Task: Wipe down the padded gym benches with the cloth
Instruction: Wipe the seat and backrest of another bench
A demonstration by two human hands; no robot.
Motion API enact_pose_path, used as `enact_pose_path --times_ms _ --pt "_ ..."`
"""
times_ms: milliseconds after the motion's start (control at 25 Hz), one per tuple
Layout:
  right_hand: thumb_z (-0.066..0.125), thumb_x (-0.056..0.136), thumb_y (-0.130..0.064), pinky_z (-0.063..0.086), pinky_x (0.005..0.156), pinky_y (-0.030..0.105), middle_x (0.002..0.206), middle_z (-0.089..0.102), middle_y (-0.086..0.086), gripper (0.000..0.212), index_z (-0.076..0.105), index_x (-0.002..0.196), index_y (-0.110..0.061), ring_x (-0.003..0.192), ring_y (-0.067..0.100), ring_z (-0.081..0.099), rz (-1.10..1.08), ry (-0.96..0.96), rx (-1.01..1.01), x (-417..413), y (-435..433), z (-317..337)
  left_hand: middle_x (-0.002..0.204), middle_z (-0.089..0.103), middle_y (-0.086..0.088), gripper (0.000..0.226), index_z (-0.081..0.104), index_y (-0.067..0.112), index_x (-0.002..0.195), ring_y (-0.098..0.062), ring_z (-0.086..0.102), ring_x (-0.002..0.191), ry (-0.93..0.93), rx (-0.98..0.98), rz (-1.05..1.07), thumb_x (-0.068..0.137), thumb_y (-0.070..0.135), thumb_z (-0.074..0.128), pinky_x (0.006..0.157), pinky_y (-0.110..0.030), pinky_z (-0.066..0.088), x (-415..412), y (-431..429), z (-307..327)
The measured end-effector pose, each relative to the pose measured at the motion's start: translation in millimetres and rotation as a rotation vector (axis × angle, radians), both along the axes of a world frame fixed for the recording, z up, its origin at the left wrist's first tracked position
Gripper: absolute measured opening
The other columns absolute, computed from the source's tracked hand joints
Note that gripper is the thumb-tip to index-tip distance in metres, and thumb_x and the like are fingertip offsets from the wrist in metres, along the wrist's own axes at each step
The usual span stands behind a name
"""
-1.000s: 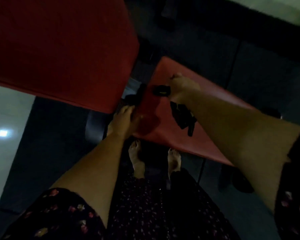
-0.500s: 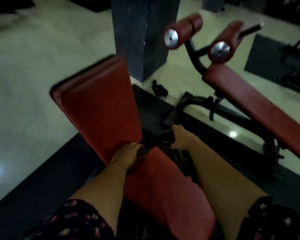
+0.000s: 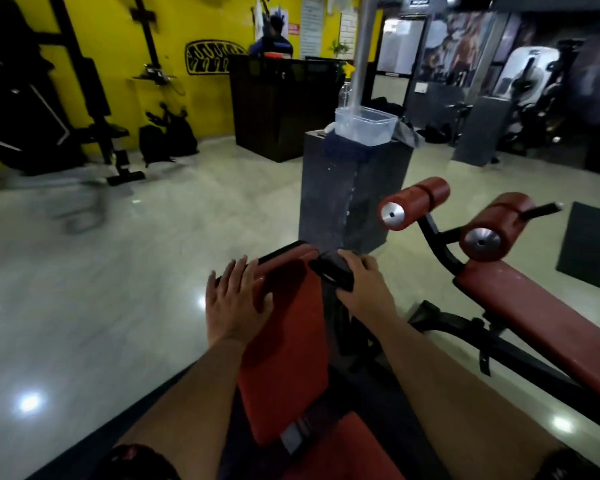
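A red padded bench back [image 3: 284, 344] rises in front of me, with its red seat pad [image 3: 343, 452] at the bottom. My left hand [image 3: 236, 299] lies flat with spread fingers against the pad's upper left edge. My right hand [image 3: 364, 285] grips a dark cloth [image 3: 329, 273] at the pad's top right corner, and the cloth hangs down the pad's right side. A second red padded bench [image 3: 541, 327] with two roller pads [image 3: 413, 202] stands to the right.
A dark pillar block [image 3: 354, 192] just beyond the bench carries a clear plastic tub [image 3: 364, 124]. A black counter [image 3: 278, 109] with a person behind it stands at the back. Gym machines line the yellow wall at left. Glossy floor [image 3: 118, 271] spreads to the left.
My view has lifted from the seat pad up to the room. Both hands slid from the gap between seat and backrest up to the top of the backrest, and the left hand opened flat.
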State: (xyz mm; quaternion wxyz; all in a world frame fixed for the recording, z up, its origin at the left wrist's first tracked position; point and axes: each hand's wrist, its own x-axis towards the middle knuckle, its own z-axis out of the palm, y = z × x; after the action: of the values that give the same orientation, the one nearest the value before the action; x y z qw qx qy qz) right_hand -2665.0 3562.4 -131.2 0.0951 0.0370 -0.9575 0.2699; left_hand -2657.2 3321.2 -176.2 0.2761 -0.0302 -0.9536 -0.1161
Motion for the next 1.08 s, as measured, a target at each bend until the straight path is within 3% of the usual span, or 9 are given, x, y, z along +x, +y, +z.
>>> enact_pose_path --times_ms 200,320,400,560,760,840,960,1080 --pt "0.057 0.093 -0.025 0.043 0.099 0.047 0.152 0.024 0.004 0.060 0.035 0.144 -0.049 0.124 0.037 0.038 0.211 0.134 0.243 -31 -73 35 0.162 -0.009 0.010 0.097 -0.002 0.029 0.157 -0.011 -0.004 0.151 -0.399 -0.282 -0.099 0.084 0.078 0.037 0.121 -0.039 -0.007 -16 -61 5" --pt "0.048 0.094 -0.022 0.040 0.100 0.049 0.158 0.014 0.000 0.060 0.032 0.144 -0.052 0.130 0.040 0.030 0.246 0.087 0.476 -41 -101 17 0.155 -0.021 0.010 0.102 -0.007 0.028 0.156 -0.015 -0.012 0.151 -0.457 -0.238 -0.195 0.086 0.060 0.060 0.120 -0.036 -0.008 -24 -66 -6" --pt "0.043 0.095 -0.019 0.039 0.100 0.051 0.160 0.009 0.001 0.062 0.028 0.145 -0.053 0.132 0.043 0.027 0.156 -0.024 0.508 -58 -98 -3 0.163 -0.011 0.006 0.096 0.001 0.030 0.157 -0.014 -0.008 0.151 -0.396 -0.136 -0.200 0.088 0.045 0.066 0.119 -0.031 -0.007 -28 -66 -14" --pt "0.044 0.095 -0.018 0.040 0.099 0.049 0.160 0.011 0.001 0.061 0.030 0.145 -0.051 0.131 0.041 0.028 -0.074 -0.113 0.404 -88 -94 -1 0.164 0.004 0.011 0.090 0.009 0.034 0.156 -0.014 0.001 0.152 -0.354 -0.105 -0.217 0.087 0.048 0.066 0.118 -0.032 -0.008 -29 -70 -19" --pt "0.054 0.090 -0.026 0.046 0.093 0.046 0.160 0.016 -0.001 0.065 0.030 0.144 -0.052 0.130 0.039 0.030 0.276 0.156 0.521 -55 -125 -31 0.163 0.014 0.012 0.102 0.012 0.034 0.156 -0.013 0.010 0.151 -0.375 -0.099 -0.273 0.077 0.045 0.076 0.119 -0.033 -0.009 -39 -79 -20" --pt "0.059 0.086 -0.030 0.046 0.094 0.042 0.159 0.018 -0.004 0.068 0.030 0.142 -0.056 0.130 0.038 0.034 0.234 0.123 0.416 -60 -115 -35 0.163 0.011 0.013 0.107 0.011 0.035 0.156 -0.013 0.007 0.150 -0.398 -0.004 -0.321 0.073 0.041 0.080 0.122 -0.034 -0.006 -40 -81 -23" --pt "0.057 0.081 -0.037 0.041 0.099 0.044 0.158 0.023 -0.006 0.063 0.039 0.139 -0.055 0.132 0.038 0.033 0.115 0.126 0.342 -72 -119 -39 0.162 0.017 0.011 0.105 0.018 0.033 0.155 -0.015 0.011 0.149 -0.328 0.079 -0.378 0.071 0.042 0.080 0.122 -0.039 0.016 -44 -82 -32" --pt "0.043 0.076 -0.049 0.043 0.101 0.046 0.141 0.048 -0.011 0.050 0.054 0.124 -0.055 0.124 0.030 0.045 0.203 0.156 0.316 -96 -117 -30 0.160 0.020 0.010 0.105 0.021 0.029 0.155 -0.016 0.012 0.146 -0.250 0.079 -0.394 0.069 0.046 0.080 0.120 -0.029 0.018 -44 -83 -40"
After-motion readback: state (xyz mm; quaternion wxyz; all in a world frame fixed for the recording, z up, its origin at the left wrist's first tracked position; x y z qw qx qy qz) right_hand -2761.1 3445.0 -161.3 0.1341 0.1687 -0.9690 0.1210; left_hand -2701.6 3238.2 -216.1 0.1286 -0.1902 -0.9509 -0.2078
